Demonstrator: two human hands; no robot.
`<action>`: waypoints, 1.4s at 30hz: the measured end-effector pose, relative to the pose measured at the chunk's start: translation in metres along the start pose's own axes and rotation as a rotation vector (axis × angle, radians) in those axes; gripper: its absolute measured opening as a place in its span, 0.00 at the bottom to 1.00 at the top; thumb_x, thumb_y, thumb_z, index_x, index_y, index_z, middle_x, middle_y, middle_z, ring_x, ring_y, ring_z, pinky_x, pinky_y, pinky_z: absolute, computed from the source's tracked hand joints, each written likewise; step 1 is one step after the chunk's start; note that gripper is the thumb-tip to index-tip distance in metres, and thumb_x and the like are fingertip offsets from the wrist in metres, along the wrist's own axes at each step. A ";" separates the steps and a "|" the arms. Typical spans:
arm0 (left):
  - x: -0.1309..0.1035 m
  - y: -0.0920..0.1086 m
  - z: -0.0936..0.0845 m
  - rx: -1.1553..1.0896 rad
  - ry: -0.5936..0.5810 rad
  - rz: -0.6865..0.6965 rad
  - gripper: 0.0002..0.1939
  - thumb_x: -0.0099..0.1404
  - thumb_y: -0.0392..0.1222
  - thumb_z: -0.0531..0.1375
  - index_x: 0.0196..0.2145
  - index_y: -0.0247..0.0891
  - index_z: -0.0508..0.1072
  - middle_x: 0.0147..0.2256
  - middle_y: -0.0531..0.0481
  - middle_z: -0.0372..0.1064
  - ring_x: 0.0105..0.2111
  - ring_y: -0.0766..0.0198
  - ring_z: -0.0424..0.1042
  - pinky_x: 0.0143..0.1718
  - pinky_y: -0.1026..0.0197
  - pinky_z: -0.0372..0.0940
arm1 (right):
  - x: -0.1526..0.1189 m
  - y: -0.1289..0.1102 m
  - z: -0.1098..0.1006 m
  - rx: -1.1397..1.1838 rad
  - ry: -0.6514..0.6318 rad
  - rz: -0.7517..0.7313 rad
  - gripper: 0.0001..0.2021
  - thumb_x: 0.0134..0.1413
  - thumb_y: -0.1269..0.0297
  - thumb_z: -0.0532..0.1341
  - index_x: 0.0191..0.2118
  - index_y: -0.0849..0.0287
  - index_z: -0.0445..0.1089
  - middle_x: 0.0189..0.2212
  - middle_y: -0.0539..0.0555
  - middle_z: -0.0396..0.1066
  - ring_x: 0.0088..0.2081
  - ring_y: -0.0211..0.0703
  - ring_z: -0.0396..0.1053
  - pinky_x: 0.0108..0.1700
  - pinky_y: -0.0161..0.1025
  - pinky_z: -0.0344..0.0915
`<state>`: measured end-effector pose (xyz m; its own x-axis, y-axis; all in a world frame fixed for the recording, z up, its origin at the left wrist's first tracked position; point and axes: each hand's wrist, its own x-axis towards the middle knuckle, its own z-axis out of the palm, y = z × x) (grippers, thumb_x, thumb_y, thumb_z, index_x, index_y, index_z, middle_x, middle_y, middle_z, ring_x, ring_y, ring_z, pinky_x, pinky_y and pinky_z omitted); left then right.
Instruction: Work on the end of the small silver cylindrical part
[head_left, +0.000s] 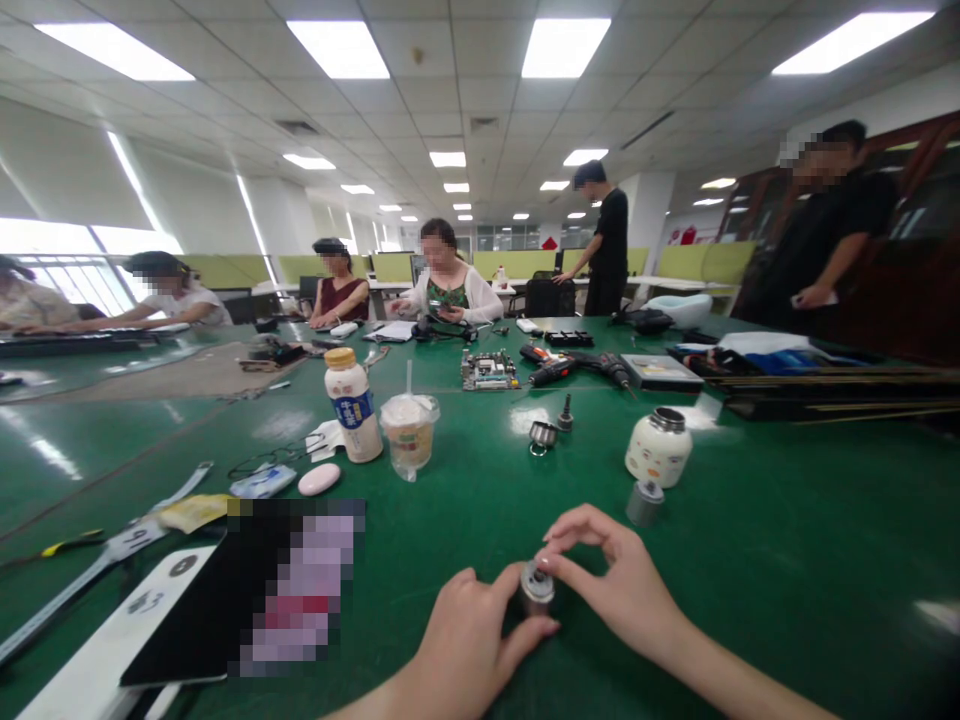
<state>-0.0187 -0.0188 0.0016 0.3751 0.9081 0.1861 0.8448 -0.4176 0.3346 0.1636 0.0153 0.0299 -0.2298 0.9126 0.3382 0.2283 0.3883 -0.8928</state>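
My left hand (476,635) is wrapped round a small grey metal cylinder (537,592) standing upright on the green table. A round fitting with a hole shows on its top end. At that top edge are the bent thumb and fingers of my right hand (611,575); anything pinched between them is too small to make out. Beyond my right hand stands a second grey metal cylinder (645,503), just in front of an open cream bottle (660,448) with printed faces. Farther off lie a metal cup-like part (541,437) and a dark stepped fitting (565,413).
To the left are a milk-drink bottle (354,410), a cup with a straw (409,435), a pink oval case (319,479) and a black tablet-like slab (202,600). A circuit board (490,371) and power drills (562,366) lie farther back. Several people sit or stand around.
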 end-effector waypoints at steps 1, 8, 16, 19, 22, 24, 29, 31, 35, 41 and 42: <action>0.000 0.000 -0.001 -0.002 -0.002 0.002 0.16 0.67 0.54 0.59 0.48 0.45 0.72 0.29 0.51 0.76 0.30 0.53 0.73 0.32 0.59 0.61 | 0.001 0.001 -0.001 -0.003 0.008 0.000 0.08 0.50 0.65 0.68 0.34 0.57 0.69 0.29 0.50 0.77 0.35 0.45 0.77 0.42 0.40 0.70; -0.001 0.000 0.001 -0.019 0.017 0.000 0.14 0.66 0.52 0.60 0.45 0.44 0.73 0.31 0.50 0.77 0.31 0.52 0.74 0.32 0.58 0.63 | -0.001 0.000 -0.001 -0.006 -0.114 0.004 0.12 0.48 0.67 0.70 0.41 0.55 0.72 0.35 0.52 0.80 0.42 0.48 0.77 0.50 0.45 0.67; -0.001 -0.001 0.003 0.003 0.014 0.006 0.16 0.66 0.54 0.59 0.47 0.45 0.72 0.30 0.50 0.77 0.31 0.51 0.74 0.32 0.58 0.63 | -0.006 -0.004 0.004 -0.140 -0.027 -0.083 0.02 0.51 0.69 0.68 0.32 0.55 0.75 0.32 0.51 0.78 0.39 0.46 0.75 0.45 0.43 0.68; -0.001 0.000 0.001 -0.005 -0.003 0.004 0.16 0.67 0.54 0.59 0.48 0.45 0.71 0.32 0.50 0.77 0.32 0.51 0.74 0.33 0.57 0.63 | -0.003 -0.003 0.002 -0.031 0.010 -0.060 0.04 0.52 0.67 0.67 0.34 0.55 0.72 0.32 0.50 0.78 0.37 0.44 0.76 0.43 0.40 0.70; -0.001 0.001 -0.002 -0.003 -0.014 -0.004 0.16 0.67 0.55 0.59 0.47 0.45 0.72 0.31 0.50 0.77 0.32 0.51 0.74 0.33 0.58 0.62 | 0.005 0.006 -0.005 0.014 0.078 -0.043 0.08 0.52 0.62 0.68 0.35 0.56 0.69 0.33 0.52 0.78 0.38 0.45 0.77 0.44 0.41 0.70; -0.001 0.001 -0.002 0.003 -0.012 -0.012 0.16 0.66 0.55 0.59 0.46 0.45 0.72 0.30 0.50 0.76 0.31 0.51 0.73 0.32 0.58 0.62 | 0.011 0.016 -0.010 -0.025 0.083 -0.028 0.09 0.52 0.62 0.67 0.36 0.56 0.68 0.33 0.53 0.79 0.38 0.46 0.77 0.45 0.42 0.70; -0.001 -0.001 0.001 0.012 -0.012 -0.026 0.17 0.66 0.57 0.58 0.45 0.45 0.73 0.30 0.50 0.76 0.32 0.51 0.73 0.32 0.59 0.61 | 0.018 0.042 -0.016 -0.096 -0.046 0.001 0.06 0.52 0.67 0.66 0.37 0.58 0.70 0.31 0.52 0.79 0.36 0.47 0.78 0.44 0.43 0.71; -0.001 -0.001 0.002 0.017 -0.012 -0.023 0.17 0.66 0.57 0.58 0.45 0.45 0.73 0.30 0.50 0.76 0.32 0.51 0.73 0.32 0.59 0.60 | 0.017 0.047 -0.016 -0.101 -0.072 -0.004 0.05 0.52 0.68 0.66 0.36 0.58 0.72 0.32 0.52 0.79 0.36 0.46 0.77 0.43 0.43 0.71; -0.001 0.000 0.002 0.023 -0.003 -0.010 0.16 0.66 0.56 0.59 0.46 0.45 0.72 0.30 0.51 0.76 0.31 0.52 0.73 0.32 0.60 0.60 | 0.014 0.048 -0.016 -0.112 -0.092 -0.019 0.05 0.51 0.70 0.67 0.36 0.58 0.74 0.35 0.53 0.78 0.40 0.47 0.76 0.47 0.44 0.70; 0.000 0.000 0.001 0.025 0.007 -0.009 0.15 0.66 0.56 0.59 0.44 0.45 0.73 0.29 0.51 0.76 0.31 0.53 0.73 0.31 0.60 0.59 | 0.017 0.051 -0.014 -0.067 -0.091 -0.006 0.05 0.51 0.71 0.66 0.36 0.59 0.74 0.35 0.54 0.79 0.39 0.47 0.77 0.47 0.45 0.72; 0.000 0.000 0.001 0.022 0.007 -0.008 0.15 0.66 0.56 0.59 0.44 0.45 0.73 0.29 0.51 0.76 0.31 0.53 0.73 0.31 0.60 0.60 | 0.018 0.050 -0.013 -0.055 -0.084 -0.003 0.05 0.52 0.70 0.66 0.36 0.60 0.73 0.35 0.55 0.79 0.39 0.47 0.77 0.46 0.45 0.73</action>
<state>-0.0178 -0.0185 0.0007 0.3655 0.9112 0.1902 0.8562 -0.4092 0.3154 0.1838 0.0525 -0.0050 -0.3085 0.8985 0.3124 0.2783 0.3993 -0.8736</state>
